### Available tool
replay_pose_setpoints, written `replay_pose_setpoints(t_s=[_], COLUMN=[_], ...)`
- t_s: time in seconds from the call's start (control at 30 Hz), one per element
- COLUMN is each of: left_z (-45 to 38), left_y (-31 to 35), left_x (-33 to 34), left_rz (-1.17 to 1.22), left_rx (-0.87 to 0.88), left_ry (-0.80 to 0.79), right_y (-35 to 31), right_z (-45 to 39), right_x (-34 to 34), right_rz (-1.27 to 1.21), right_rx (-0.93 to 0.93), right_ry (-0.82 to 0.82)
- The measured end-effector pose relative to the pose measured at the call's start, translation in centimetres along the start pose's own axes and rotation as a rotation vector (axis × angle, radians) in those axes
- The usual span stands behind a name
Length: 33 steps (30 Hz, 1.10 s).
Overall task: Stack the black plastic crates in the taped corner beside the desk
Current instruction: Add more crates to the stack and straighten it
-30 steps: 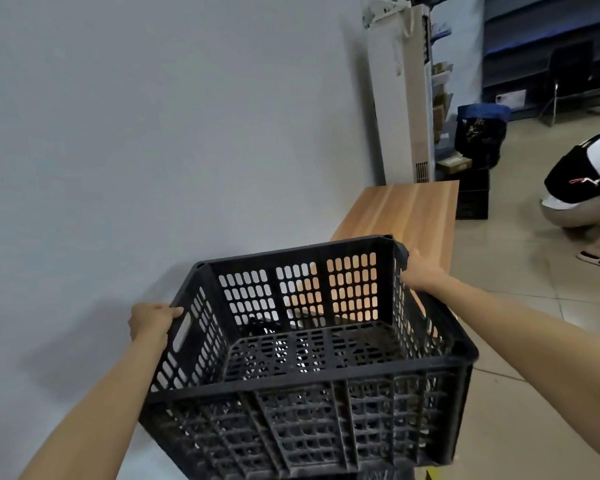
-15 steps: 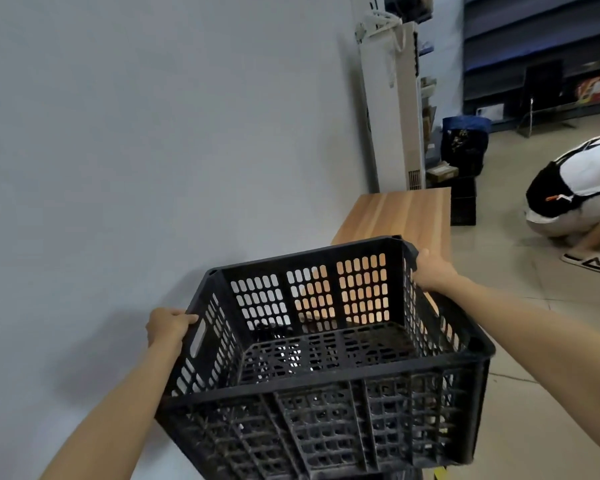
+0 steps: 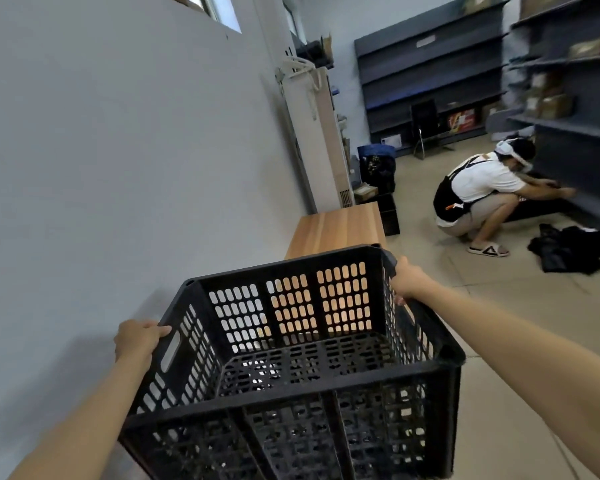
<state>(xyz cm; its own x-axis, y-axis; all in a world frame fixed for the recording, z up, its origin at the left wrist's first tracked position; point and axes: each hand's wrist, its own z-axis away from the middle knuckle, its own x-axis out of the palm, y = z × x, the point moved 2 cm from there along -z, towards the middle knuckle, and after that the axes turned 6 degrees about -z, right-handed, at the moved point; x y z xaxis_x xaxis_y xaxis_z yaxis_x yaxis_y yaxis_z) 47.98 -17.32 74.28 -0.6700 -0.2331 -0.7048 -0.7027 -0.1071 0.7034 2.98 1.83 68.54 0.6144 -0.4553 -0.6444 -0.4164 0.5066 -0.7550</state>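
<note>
Head view — forward, down, close over crate (image 3: 291,358).

wall (image 3: 118,168) close on left, desk (image 3: 336,230) ahead; open floor (image 3: 499,341) right

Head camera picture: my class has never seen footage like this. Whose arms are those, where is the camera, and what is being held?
The camera sits on a person's head, looking forward and down, so the two bare arms are the wearer's own. The left hand and right hand each grip a side rim of one black crate, which is empty. Beyond it stands a wooden desk against the wall. Further back, another person crouches by dark shelves.
</note>
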Motion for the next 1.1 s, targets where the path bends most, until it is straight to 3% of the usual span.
replay_pose_setpoints(t_s=[0.43, 0.67, 0.9, 1.1], left_z=[-5.4, -4.4, 2.0, 7.6], left_y=[-1.0, 1.1, 3.0, 4.7], left_x=[2.9, 5.4, 10.3, 12.5], left_rz=[-0.271, -0.511, -0.807, -0.639], left_rx=[0.066, 0.337, 0.644, 0.657], left_ry=[-0.090, -0.253, -0.671, -1.007], right_y=[-2.2, -2.3, -2.2, -2.4], right_z=[2.2, 1.4, 1.4, 1.7], right_x=[2.7, 3.2, 2.9, 3.1], right_rz=[-0.064, 0.010, -0.105, -0.316], right_rx=[0.045, 0.045, 0.074, 0.115], right_ry=[0.040, 0.072, 0.021, 0.005])
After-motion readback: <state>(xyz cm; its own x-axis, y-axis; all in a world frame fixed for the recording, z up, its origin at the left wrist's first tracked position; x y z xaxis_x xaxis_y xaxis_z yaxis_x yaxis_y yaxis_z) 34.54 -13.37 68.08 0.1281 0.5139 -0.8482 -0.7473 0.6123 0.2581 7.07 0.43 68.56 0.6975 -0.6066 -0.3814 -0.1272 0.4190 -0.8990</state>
